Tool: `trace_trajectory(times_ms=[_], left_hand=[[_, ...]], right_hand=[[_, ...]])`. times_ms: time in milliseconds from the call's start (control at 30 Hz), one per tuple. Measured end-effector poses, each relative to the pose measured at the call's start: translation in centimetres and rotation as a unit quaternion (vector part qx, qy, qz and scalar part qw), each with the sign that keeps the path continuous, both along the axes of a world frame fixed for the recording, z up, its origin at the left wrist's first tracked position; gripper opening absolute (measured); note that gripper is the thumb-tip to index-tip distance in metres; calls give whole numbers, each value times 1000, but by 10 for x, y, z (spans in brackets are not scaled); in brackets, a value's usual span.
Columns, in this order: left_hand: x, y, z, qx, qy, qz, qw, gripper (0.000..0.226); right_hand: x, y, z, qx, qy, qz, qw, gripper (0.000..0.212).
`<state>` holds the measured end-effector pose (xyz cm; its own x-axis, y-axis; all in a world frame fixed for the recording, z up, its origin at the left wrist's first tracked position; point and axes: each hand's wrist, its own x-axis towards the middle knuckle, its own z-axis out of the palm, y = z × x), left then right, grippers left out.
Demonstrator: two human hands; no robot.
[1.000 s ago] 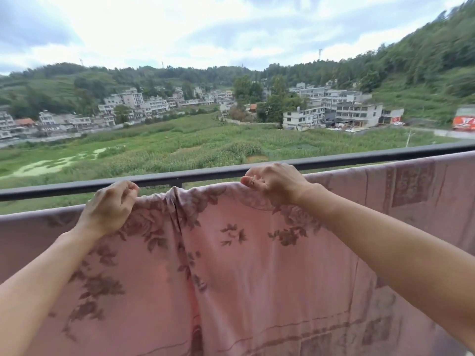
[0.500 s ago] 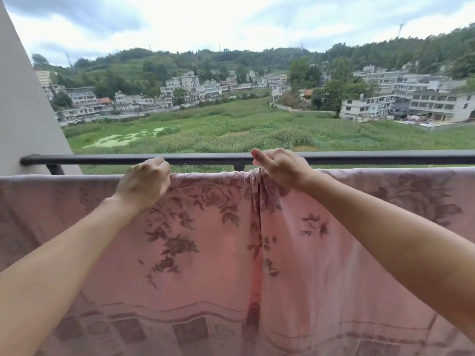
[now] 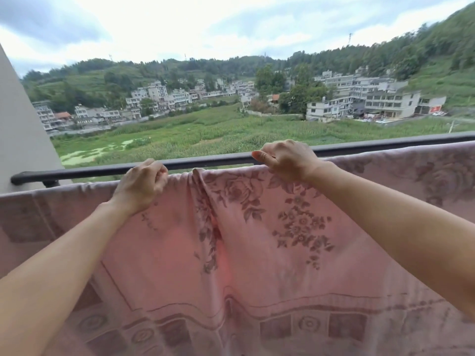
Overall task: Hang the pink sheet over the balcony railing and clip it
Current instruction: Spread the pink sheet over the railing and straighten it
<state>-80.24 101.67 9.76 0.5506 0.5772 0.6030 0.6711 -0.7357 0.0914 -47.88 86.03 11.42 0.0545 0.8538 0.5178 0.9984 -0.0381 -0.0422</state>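
Observation:
The pink sheet (image 3: 257, 253), printed with dark roses and a squared border, hangs across the whole width of the view, its top edge just below the dark balcony railing (image 3: 97, 171). My left hand (image 3: 140, 185) grips the sheet's top edge left of centre. My right hand (image 3: 285, 160) grips the top edge further right, with the thumb pointing left. A vertical fold of bunched cloth runs down between the two hands. No clip is in view.
A grey wall (image 3: 23, 129) stands at the left, where the railing ends. Beyond the railing lie green fields, white buildings and wooded hills far below.
My hands have slid left along the sheet's top edge, and my view has swung left so the grey wall now shows. The fold has shifted between my hands.

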Motion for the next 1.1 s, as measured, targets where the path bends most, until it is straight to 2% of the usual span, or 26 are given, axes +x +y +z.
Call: trace_trajectory(times_ms=[100,200,300,467,600,733,833,967,1033,1100], left_hand=[[-61,22,-5,-12,16,40,999,20],[-94,32,-3,38,16,53,998,16],[-96,32,0,113,67,53,990,18],[-100,38,6,134,109,56,983,17],[-157,74,12,112,67,125,984,12],[-177,97,13,73,10,83,994,11],[-203,125,15,20,-29,131,991,19],[-265,151,1,-44,-11,186,982,20],[-285,155,-3,-30,-34,161,986,17],[-297,161,-2,11,-18,130,991,14]], right_hand=[[-61,29,-4,-28,6,50,998,65],[-97,53,-9,-51,9,48,997,65],[-111,67,-14,-54,32,5,998,66],[-108,77,-5,-87,89,-25,992,90],[-119,94,10,-112,119,-3,987,99],[-166,133,27,-95,116,70,986,101],[-207,165,31,-98,84,138,982,97],[-259,203,30,-110,57,191,974,76],[-279,217,24,-122,66,205,969,67],[-295,231,16,-136,83,204,966,66]])
